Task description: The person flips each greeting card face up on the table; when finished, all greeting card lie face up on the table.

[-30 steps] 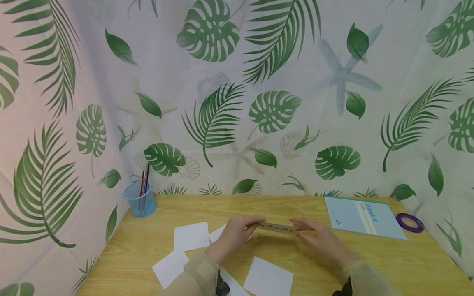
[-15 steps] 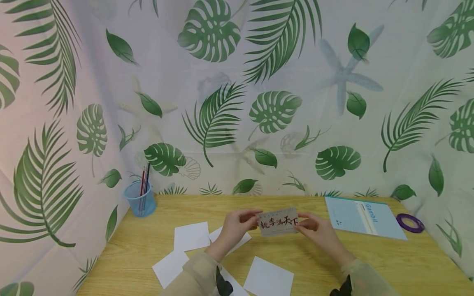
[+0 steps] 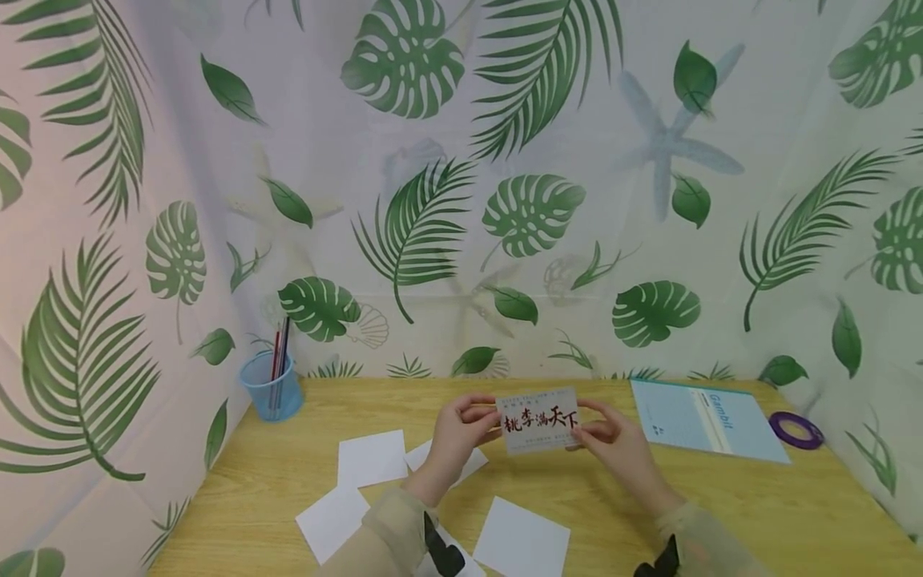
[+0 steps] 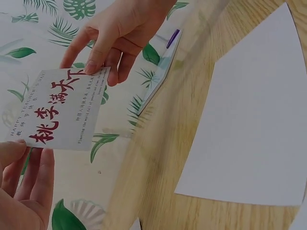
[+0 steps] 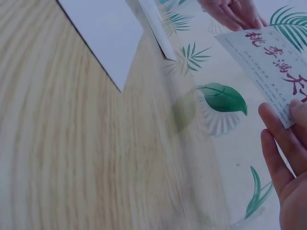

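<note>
A pale grey greeting card [image 3: 539,437] with large dark red Chinese characters is held up above the table, its printed face toward the head camera. "Happy Teacher's Day" is legible along one edge of the card [image 4: 67,112] in the left wrist view. My left hand [image 3: 460,437] pinches its left end between thumb and fingers. At the opposite end, my right hand [image 3: 622,449] pinches it with the thumb in front and fingers behind. Below the hands, several white paper squares lie about, among them one square [image 3: 522,538] nearest the front middle and another [image 3: 372,458] to the left.
A blue mesh pen cup [image 3: 272,388] with a few pencils stands at the back left of the wooden table [image 3: 721,513]. A light blue "Gambit" notebook [image 3: 685,417] and a purple tape roll [image 3: 796,430] lie at the back right. Leaf-printed cloth [image 3: 447,336] hangs behind.
The card has tilted from edge-on to upright, so its printed face now shows. Both hands have turned with it and risen slightly. The papers on the table have stayed put.
</note>
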Demonstrator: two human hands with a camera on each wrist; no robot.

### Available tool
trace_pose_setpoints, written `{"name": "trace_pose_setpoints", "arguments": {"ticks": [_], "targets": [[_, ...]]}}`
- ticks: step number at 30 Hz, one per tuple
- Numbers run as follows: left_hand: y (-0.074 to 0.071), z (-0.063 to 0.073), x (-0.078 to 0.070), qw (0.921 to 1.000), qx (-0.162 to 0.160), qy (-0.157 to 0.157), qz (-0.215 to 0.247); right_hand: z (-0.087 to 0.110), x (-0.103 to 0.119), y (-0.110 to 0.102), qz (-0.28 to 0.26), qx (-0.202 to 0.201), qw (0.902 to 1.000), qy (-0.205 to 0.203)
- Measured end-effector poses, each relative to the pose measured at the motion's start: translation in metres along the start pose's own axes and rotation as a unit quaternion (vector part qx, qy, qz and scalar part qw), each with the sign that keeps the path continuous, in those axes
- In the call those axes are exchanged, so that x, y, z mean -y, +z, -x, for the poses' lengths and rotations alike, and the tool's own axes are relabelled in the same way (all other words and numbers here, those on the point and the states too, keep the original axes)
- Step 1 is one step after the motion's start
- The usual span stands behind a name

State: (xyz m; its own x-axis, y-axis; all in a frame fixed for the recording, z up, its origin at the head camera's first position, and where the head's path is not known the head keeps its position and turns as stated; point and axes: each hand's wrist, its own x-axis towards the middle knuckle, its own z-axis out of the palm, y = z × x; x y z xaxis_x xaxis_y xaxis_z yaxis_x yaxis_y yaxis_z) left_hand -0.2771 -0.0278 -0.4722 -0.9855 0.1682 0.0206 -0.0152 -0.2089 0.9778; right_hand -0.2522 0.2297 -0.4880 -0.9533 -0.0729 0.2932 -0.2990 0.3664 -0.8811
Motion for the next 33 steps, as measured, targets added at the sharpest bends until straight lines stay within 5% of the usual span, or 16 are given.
{"name": "trace_pose_setpoints", "arguments": {"ticks": [7, 14, 27, 33], "targets": [[0.007, -0.005, 0.004, 0.9989, -0.039, 0.01, 0.025, -0.001, 0.003, 0.002, -0.01, -0.021, 0.9997, 0.0], [0.014, -0.007, 0.005, 0.9976, -0.068, 0.009, 0.009, -0.002, 0.006, 0.003, 0.04, -0.026, 0.9984, 0.029], [0.028, -0.014, 0.013, 0.9966, -0.063, 0.009, -0.053, -0.016, 0.005, -0.007, 0.112, 0.009, 0.9916, 0.064], [0.03, -0.019, 0.019, 0.9922, -0.043, 0.012, -0.116, -0.02, 0.007, -0.008, 0.132, 0.018, 0.9867, 0.093]]}}
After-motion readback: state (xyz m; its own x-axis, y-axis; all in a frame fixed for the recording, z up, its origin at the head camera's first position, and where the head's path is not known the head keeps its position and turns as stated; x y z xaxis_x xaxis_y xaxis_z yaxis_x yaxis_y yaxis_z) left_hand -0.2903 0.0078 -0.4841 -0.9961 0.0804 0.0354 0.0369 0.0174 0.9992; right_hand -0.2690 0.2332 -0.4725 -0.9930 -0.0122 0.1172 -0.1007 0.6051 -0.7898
